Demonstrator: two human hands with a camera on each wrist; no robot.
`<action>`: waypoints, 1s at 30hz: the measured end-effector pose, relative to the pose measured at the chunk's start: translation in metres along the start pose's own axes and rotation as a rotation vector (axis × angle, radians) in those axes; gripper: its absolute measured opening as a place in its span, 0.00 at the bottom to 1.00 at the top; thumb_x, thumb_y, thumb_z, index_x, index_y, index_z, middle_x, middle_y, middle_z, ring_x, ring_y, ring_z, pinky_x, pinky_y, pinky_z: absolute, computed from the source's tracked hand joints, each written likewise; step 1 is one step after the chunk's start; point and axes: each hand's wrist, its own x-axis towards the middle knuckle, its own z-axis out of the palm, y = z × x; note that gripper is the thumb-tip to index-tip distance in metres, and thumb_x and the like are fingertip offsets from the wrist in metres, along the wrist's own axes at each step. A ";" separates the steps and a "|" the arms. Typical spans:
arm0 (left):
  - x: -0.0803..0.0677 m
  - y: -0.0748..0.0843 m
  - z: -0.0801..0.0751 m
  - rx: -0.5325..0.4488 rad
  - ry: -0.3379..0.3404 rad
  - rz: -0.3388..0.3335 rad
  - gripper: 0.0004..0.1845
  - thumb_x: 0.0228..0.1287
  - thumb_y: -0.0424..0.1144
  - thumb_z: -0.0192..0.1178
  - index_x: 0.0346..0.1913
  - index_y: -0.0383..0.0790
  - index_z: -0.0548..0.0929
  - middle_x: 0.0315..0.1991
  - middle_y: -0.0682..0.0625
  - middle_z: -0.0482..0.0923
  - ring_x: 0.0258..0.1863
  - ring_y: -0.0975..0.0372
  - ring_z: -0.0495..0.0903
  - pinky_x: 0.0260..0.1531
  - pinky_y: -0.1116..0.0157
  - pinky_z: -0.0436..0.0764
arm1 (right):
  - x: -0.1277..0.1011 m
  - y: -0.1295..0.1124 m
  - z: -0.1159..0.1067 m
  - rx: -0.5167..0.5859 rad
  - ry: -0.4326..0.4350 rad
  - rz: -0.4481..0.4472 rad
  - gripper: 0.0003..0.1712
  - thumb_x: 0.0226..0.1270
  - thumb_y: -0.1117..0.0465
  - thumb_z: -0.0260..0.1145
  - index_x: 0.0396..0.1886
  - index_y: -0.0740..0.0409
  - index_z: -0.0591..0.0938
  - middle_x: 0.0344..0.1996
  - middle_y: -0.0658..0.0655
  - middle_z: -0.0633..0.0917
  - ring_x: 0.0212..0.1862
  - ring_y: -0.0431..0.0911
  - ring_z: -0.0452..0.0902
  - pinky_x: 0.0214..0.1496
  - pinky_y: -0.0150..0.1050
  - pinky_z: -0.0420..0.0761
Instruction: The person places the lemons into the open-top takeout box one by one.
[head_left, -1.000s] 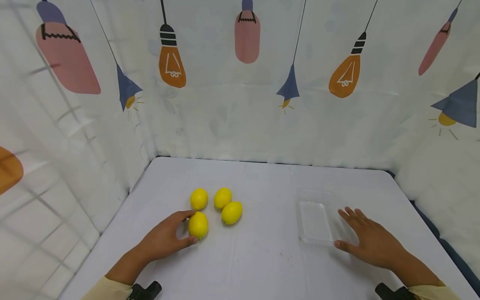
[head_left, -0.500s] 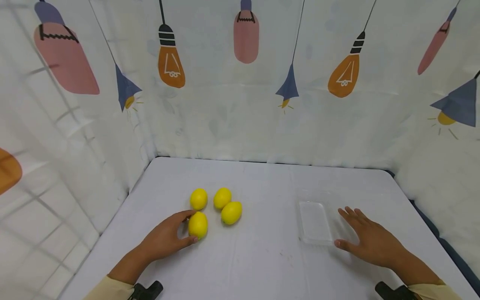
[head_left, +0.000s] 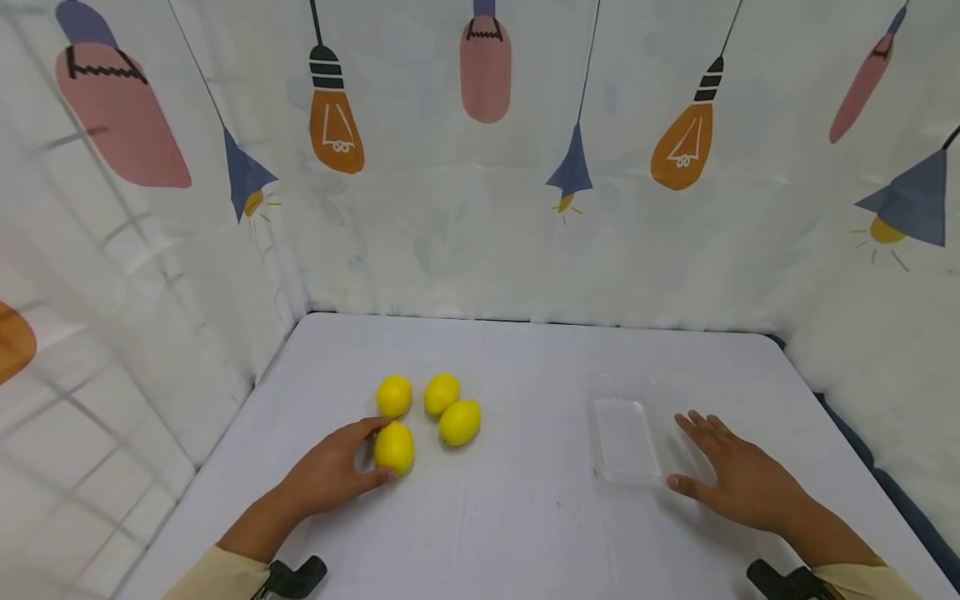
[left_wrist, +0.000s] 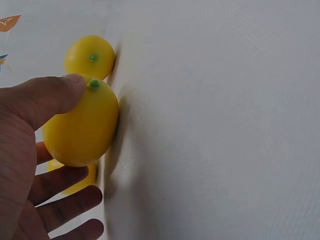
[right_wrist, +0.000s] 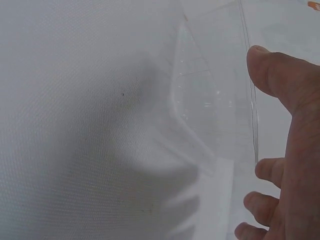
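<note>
My left hand (head_left: 330, 469) pinches the nearest yellow lemon (head_left: 394, 448) between thumb and fingers, on the left part of the table. In the left wrist view the thumb lies over this lemon's (left_wrist: 82, 130) green-tipped end, and the lower fingers are spread below. Three more lemons lie close by: one just behind (head_left: 394, 396) and a touching pair to the right (head_left: 442, 394) (head_left: 460, 422). My right hand (head_left: 742, 483) hovers with spread fingers beside a clear plastic container (head_left: 626, 479). In the right wrist view the thumb is near the container's (right_wrist: 220, 125) rim; contact is unclear.
A white cloth covers the table (head_left: 525, 517). White curtains (head_left: 450, 242) printed with lamps and bulbs hang behind the table and along its sides. Both wrists wear dark straps with black mounts.
The head view has shifted slightly. Both hands, the lemons and the container keep their places relative to one another.
</note>
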 end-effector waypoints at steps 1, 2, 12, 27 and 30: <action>0.000 0.000 0.000 0.000 0.002 0.001 0.45 0.56 0.59 0.75 0.72 0.41 0.72 0.68 0.43 0.74 0.67 0.45 0.72 0.65 0.41 0.70 | 0.000 0.000 0.000 0.001 0.002 0.000 0.56 0.64 0.25 0.63 0.78 0.60 0.65 0.75 0.70 0.65 0.73 0.72 0.58 0.60 0.75 0.68; 0.000 0.001 0.000 0.001 0.004 0.000 0.45 0.56 0.59 0.75 0.72 0.41 0.72 0.68 0.43 0.74 0.67 0.44 0.72 0.65 0.41 0.70 | 0.000 0.000 0.000 0.001 0.005 -0.002 0.56 0.64 0.26 0.63 0.78 0.60 0.65 0.74 0.70 0.65 0.73 0.72 0.58 0.60 0.75 0.68; 0.002 0.000 0.007 0.006 0.051 -0.008 0.44 0.53 0.56 0.77 0.70 0.40 0.74 0.65 0.46 0.77 0.64 0.48 0.75 0.63 0.44 0.73 | 0.000 0.000 -0.001 0.003 0.017 -0.007 0.55 0.64 0.27 0.63 0.78 0.60 0.65 0.74 0.70 0.65 0.72 0.72 0.59 0.59 0.75 0.69; 0.002 0.012 -0.002 0.010 0.116 0.046 0.39 0.53 0.53 0.77 0.67 0.42 0.76 0.58 0.50 0.80 0.55 0.53 0.79 0.55 0.48 0.78 | -0.001 0.002 -0.001 -0.006 0.015 -0.010 0.54 0.65 0.29 0.65 0.78 0.59 0.65 0.74 0.71 0.66 0.71 0.73 0.60 0.56 0.75 0.71; 0.004 0.018 -0.005 0.003 0.116 0.050 0.40 0.54 0.53 0.77 0.67 0.43 0.75 0.58 0.50 0.79 0.56 0.52 0.79 0.55 0.47 0.78 | -0.002 0.003 0.001 0.001 0.014 -0.003 0.54 0.65 0.28 0.63 0.78 0.59 0.65 0.73 0.71 0.66 0.71 0.73 0.60 0.56 0.75 0.71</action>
